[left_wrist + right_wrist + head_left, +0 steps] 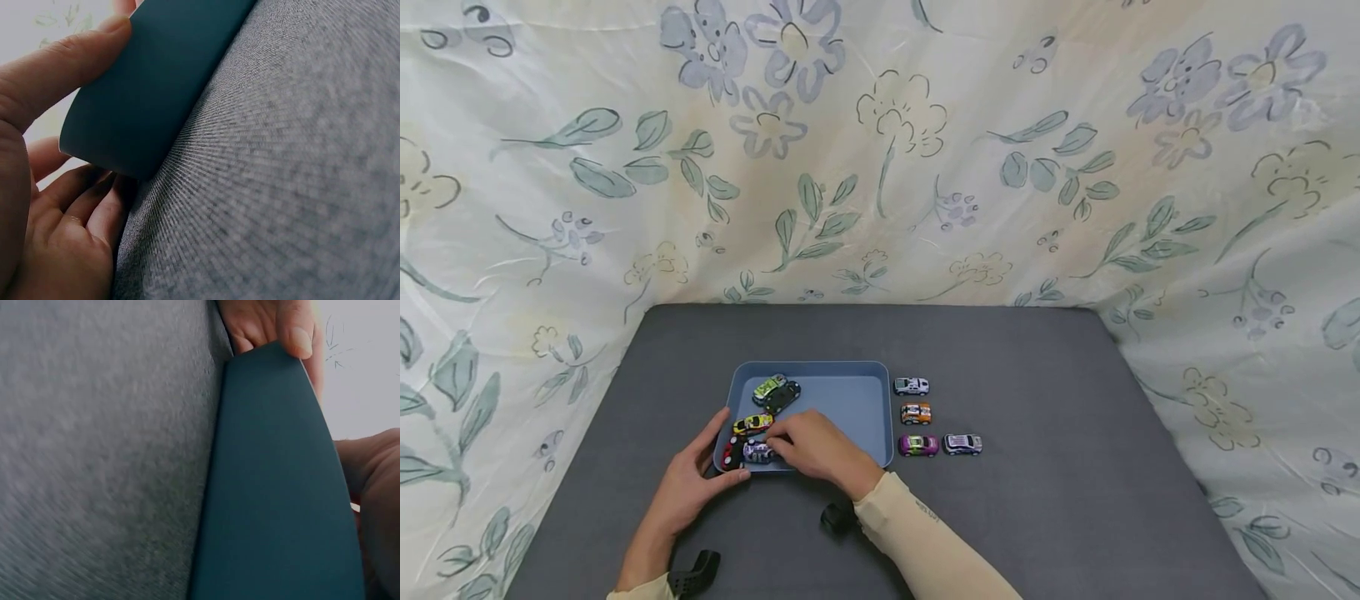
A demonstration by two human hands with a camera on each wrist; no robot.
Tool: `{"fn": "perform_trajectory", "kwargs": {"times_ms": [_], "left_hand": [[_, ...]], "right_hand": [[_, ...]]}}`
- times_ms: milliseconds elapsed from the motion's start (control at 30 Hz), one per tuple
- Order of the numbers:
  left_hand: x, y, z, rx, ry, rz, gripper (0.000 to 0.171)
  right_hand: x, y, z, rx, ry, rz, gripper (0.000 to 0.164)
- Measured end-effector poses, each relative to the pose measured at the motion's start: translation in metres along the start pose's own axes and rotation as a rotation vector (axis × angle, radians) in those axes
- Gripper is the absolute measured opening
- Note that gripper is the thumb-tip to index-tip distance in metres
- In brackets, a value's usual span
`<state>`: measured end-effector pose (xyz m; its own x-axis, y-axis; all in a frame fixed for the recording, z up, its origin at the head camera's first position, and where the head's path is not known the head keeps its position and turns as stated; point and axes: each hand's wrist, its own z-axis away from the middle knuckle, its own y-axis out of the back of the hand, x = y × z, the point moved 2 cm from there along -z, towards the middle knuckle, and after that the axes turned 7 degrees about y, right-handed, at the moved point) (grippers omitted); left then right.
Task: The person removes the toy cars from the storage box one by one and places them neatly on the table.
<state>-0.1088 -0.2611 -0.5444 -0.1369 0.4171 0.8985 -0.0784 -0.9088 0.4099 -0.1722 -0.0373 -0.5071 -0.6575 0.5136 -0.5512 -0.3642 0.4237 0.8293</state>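
Observation:
A blue tray lies on the grey table with several toy cars in its left half. My left hand holds the tray's near left corner, thumb against the front wall and fingers along the left side. Inside the tray, my right hand pinches a white and purple toy car; its fingertips are partly hidden. Close by are a red and black toy car and a yellow toy car. Farther back, a green toy car touches a black toy car.
Right of the tray stand a white toy car, an orange toy car, a purple and green toy car and a silver toy car. A flowered curtain hangs behind the grey table.

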Motion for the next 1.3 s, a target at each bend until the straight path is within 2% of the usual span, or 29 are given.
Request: {"fn": "perform_trajectory", "kwargs": {"times_ms": [267, 567, 1300], "left_hand": [[0.002, 0.001, -0.001, -0.004, 0.003, -0.009, 0.105], [0.001, 0.001, -0.002, -0.009, 0.009, -0.013, 0.105], [0.005, 0.0, 0.001, -0.001, 0.054, -0.055, 0.107]], "right_hand": [[0.006, 0.002, 0.001, 0.076, -0.001, 0.031, 0.023], [0.007, -0.002, 0.0, 0.036, -0.011, 0.118, 0.032], [0.013, 0.014, 0.016, 0.092, -0.009, 0.091, 0.027]]}}
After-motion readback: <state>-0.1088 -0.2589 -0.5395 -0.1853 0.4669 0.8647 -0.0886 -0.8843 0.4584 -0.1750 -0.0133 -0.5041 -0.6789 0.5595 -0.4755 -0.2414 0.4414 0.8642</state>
